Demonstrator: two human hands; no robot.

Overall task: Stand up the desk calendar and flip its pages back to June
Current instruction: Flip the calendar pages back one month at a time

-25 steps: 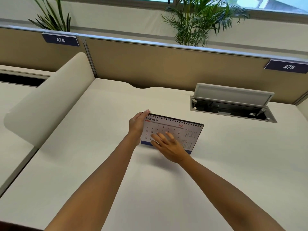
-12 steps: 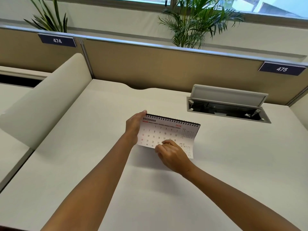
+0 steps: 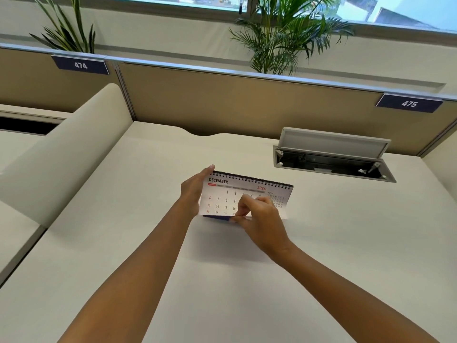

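Head view: both hands hold the spiral-bound desk calendar [image 3: 230,194]; right hand [image 3: 259,219] pinches its glossy December page

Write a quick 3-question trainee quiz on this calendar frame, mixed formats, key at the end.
1. True or false: the calendar stands upright on the desk.
2. Which month does the front page show? A) June B) December C) March
3. Fill in: the right hand pinches the front page at its ____ edge, while the left hand steadies the left side.

Key: 1 true; 2 B; 3 bottom
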